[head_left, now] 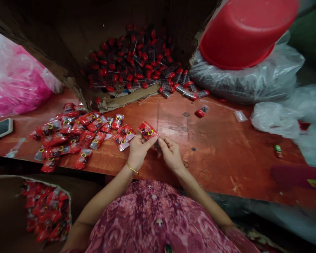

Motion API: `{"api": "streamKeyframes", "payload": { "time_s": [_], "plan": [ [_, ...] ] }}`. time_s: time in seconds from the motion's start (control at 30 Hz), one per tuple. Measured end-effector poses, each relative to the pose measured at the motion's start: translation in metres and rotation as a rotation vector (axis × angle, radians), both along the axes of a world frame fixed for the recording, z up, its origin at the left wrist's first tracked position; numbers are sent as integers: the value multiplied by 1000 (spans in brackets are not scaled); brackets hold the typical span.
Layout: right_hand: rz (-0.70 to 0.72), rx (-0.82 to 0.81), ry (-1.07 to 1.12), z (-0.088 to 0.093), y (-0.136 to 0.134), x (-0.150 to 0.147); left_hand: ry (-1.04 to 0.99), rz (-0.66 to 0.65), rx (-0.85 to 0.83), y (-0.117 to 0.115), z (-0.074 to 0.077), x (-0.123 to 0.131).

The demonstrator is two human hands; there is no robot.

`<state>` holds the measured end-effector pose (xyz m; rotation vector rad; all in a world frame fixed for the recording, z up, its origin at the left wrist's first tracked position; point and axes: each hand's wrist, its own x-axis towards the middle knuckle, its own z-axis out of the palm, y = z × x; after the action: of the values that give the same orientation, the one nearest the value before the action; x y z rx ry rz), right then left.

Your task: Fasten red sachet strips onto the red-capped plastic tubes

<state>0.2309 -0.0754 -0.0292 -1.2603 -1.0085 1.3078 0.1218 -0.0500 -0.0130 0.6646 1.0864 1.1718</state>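
Red packet [147,130] at both hands' [138,151] [172,153] close-set fingertips [155,139]

A broad, flat, reddish-brown wooden bench [221,151] spans the view, its worn top marked with small dark round spots [186,114] and pale scuffs. Soft light leaves a whitish sheen near its middle, while the edges of the scene are dim. A dark green, blurred surface [312,38] shows beyond at the upper right, perhaps a wall. Deep shadow lies below the bench's near edge.
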Motion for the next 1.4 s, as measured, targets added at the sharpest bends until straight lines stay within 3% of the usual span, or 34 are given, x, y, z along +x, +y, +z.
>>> {"api": "streamKeyframes", "payload": {
  "time_s": [0.2,0.37,0.53,0.7,0.8,0.97,1.07,1.23,1.33,1.4],
  "plan": [
    [102,-113,166,-5,0,-1,-156,77,-41,3,0,0],
    [36,-51,169,-2,1,-2,-181,-69,-39,8,-2,-1],
    [-53,31,29,4,0,-8,-194,-72,-70,8,2,0],
    [-75,-13,142,3,3,-17,-147,-115,-92,-2,-5,8],
    [-43,-5,99,1,5,-17,-152,-83,-61,1,-6,3],
    [145,6,91,-1,3,-1,-179,-60,-106,12,2,-5],
    [98,-10,81,-6,5,2,-206,-134,-146,7,1,4],
    [-15,64,-224,-15,22,7,-278,-154,-240,0,-5,10],
    [-12,159,-669,-13,44,46,-243,-97,-298,21,0,-17],
    [-163,155,-1031,-13,66,89,-207,81,-256,43,6,-50]
  ]
}}
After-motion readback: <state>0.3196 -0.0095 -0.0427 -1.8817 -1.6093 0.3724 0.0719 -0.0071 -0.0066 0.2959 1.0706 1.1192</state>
